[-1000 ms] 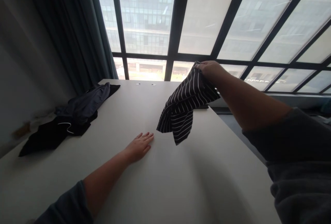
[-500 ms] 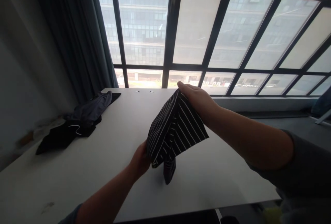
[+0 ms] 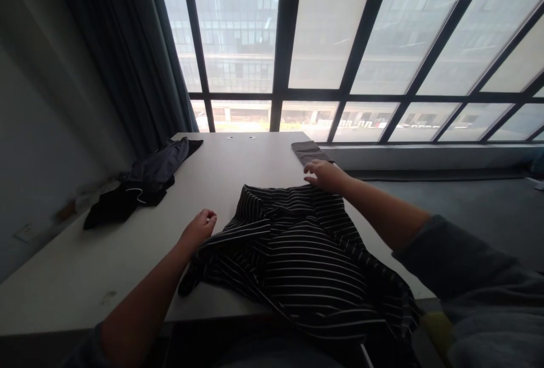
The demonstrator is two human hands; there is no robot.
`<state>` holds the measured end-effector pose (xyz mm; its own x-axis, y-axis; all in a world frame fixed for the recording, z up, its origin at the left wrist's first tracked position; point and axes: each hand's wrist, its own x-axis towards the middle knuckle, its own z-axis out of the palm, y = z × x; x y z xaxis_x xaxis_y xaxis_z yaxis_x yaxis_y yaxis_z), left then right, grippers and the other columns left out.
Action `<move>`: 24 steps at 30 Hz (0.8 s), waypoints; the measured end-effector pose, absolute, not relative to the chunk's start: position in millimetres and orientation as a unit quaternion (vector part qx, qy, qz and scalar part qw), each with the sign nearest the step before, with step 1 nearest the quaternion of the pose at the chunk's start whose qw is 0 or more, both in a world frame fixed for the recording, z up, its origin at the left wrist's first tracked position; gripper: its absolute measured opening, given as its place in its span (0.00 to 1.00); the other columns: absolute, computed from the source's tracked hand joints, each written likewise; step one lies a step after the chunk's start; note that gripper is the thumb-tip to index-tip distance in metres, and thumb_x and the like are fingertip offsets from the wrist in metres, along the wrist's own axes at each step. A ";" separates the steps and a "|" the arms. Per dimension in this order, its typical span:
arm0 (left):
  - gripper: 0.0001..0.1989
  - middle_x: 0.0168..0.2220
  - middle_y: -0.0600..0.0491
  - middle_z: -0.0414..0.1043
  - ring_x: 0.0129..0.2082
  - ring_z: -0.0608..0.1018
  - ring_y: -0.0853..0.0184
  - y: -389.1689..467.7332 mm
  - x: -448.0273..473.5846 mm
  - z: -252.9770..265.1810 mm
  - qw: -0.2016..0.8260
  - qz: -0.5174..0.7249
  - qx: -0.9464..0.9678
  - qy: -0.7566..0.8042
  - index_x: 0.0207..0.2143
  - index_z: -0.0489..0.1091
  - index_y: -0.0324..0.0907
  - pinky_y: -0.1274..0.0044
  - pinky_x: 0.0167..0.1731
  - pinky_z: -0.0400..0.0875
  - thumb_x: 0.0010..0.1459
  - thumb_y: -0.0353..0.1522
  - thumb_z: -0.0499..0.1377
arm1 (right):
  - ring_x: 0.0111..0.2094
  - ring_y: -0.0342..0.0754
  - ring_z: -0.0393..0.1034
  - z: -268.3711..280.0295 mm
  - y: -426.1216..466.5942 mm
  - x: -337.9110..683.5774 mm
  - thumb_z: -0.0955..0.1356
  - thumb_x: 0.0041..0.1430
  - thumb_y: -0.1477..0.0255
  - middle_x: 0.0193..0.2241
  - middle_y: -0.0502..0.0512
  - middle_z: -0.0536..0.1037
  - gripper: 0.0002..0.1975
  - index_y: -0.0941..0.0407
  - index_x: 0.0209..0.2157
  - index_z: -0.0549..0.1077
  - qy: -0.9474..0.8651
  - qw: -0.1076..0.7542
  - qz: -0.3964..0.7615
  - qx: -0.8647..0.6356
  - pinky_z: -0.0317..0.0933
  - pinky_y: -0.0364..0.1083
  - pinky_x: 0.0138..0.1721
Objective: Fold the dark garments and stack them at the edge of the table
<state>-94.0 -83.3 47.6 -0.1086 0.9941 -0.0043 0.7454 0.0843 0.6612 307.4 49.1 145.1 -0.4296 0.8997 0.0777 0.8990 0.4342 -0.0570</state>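
Observation:
A black garment with thin white stripes (image 3: 314, 260) lies loosely spread and rumpled over the front of the white table (image 3: 229, 170), its lower part hanging past the near edge. Just left of its upper corner is my left hand (image 3: 199, 229), fingers curled in and nothing visible in them. My right hand (image 3: 327, 176) hovers at the garment's top right edge, its thumb and fingers apart. Whether the right fingertips touch the cloth, I cannot tell. A folded dark grey cloth (image 3: 308, 152) lies just beyond that hand at the table's right edge.
Dark clothes (image 3: 155, 170) lie heaped on the table's left side, with a pale curved hook (image 3: 138, 192) among them. A dark curtain (image 3: 140, 68) hangs behind, beside a large framed window (image 3: 318, 28). Grey floor (image 3: 433, 206) extends to the right.
The striped garment, held up bunched between both hands before, now lies spread on the table. Both hands have let go and moved apart. The grey cloth has come into view.

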 end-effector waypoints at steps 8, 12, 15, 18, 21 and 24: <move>0.26 0.57 0.46 0.77 0.56 0.78 0.52 -156.3 -72.0 22.6 0.225 0.098 0.785 0.569 0.60 0.73 0.49 0.65 0.56 0.71 0.58 0.38 0.66 | 0.56 0.58 0.71 30.3 -50.3 229.0 0.74 0.61 0.70 0.59 0.61 0.72 0.29 0.49 0.64 0.73 -0.932 0.001 0.214 -0.293 0.68 0.54 0.56; 0.14 0.48 0.46 0.79 0.49 0.79 0.55 -159.9 -68.7 23.0 0.196 0.102 0.756 0.616 0.48 0.75 0.46 0.66 0.52 0.71 0.60 0.29 0.59 | 0.57 0.59 0.67 13.5 -45.1 202.4 0.73 0.61 0.76 0.57 0.64 0.70 0.32 0.53 0.67 0.70 -0.910 0.081 0.176 -0.367 0.64 0.56 0.61; 0.12 0.46 0.48 0.79 0.47 0.79 0.56 -156.4 -73.1 37.5 0.194 0.142 0.738 0.630 0.45 0.73 0.46 0.67 0.49 0.71 0.59 0.28 0.58 | 0.54 0.57 0.67 23.7 -27.8 186.5 0.73 0.57 0.80 0.50 0.61 0.72 0.25 0.54 0.57 0.78 -0.915 0.084 0.164 -0.358 0.63 0.56 0.60; 0.18 0.44 0.50 0.80 0.46 0.79 0.56 -156.0 -81.8 62.9 0.160 0.146 0.731 0.647 0.48 0.73 0.47 0.68 0.48 0.70 0.55 0.26 0.59 | 0.51 0.54 0.69 53.4 -19.0 175.3 0.75 0.53 0.81 0.48 0.59 0.74 0.14 0.56 0.42 0.80 -0.939 0.089 0.165 -0.288 0.65 0.51 0.55; 0.12 0.37 0.53 0.80 0.39 0.80 0.56 -153.8 -92.1 96.5 0.105 0.099 0.702 0.697 0.45 0.74 0.49 0.71 0.40 0.67 0.57 0.31 0.61 | 0.40 0.49 0.71 95.4 -18.7 167.0 0.73 0.55 0.79 0.38 0.55 0.77 0.04 0.57 0.34 0.78 -0.947 0.061 0.160 -0.273 0.65 0.46 0.44; 0.08 0.31 0.53 0.77 0.34 0.79 0.56 -142.0 -101.2 137.5 0.034 0.060 0.672 0.738 0.37 0.73 0.47 0.72 0.34 0.64 0.60 0.40 0.61 | 0.36 0.50 0.71 144.0 -19.1 156.9 0.73 0.58 0.73 0.33 0.55 0.78 0.02 0.57 0.32 0.78 -0.940 0.045 0.087 -0.326 0.63 0.47 0.40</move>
<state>-101.2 -142.0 137.5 -0.0955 0.9950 0.0305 0.9867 0.0905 0.1350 156.9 -19.1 144.0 -0.7833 0.6210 0.0276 0.6053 0.7721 -0.1938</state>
